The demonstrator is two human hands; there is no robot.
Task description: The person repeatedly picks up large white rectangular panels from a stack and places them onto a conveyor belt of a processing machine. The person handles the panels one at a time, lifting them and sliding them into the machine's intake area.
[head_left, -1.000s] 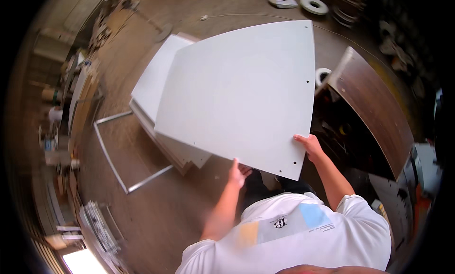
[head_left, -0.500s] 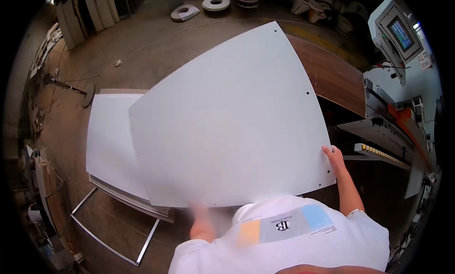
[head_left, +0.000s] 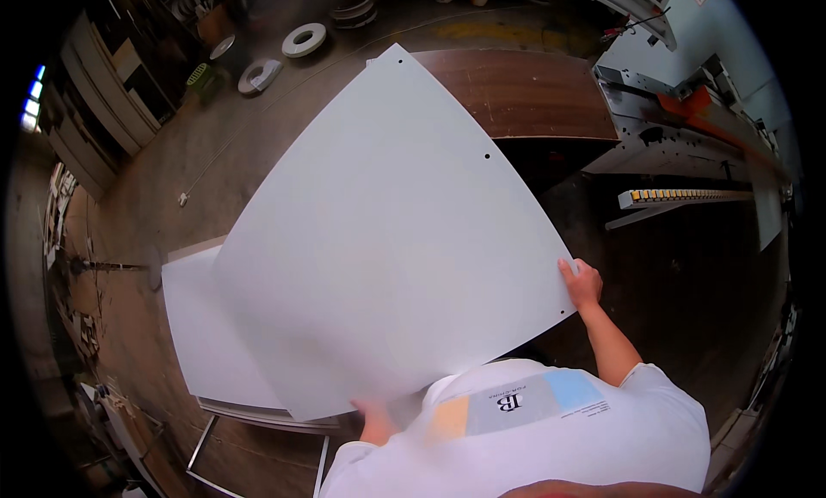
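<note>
Right hand (head_left: 583, 283) at the right of the frame, fingers closed over the near right corner of a large white panel (head_left: 387, 231), thumb on top of the edge. Left hand (head_left: 376, 416) low in the middle of the frame, blurred, partly hidden under the near edge of the same panel; seems to hold that edge from below, but grip of the fingers not possible to tell. Panel held up in the air between both hands, tilted, filling the centre of the frame, with small drilled holes near its far and right edges. Below it, at the lower left, a stack of white boards (head_left: 202, 343) lying flat on a metal frame cart (head_left: 258, 429). Behind the panel, upper centre to right, a dark brown wooden board (head_left: 525, 93) lying flat. Further right, a grey machine (head_left: 688, 111) with an orange part and a row of small rollers. At the upper left on the concrete floor (head_left: 215, 154), several white rolls of edge band (head_left: 303, 40).
</note>
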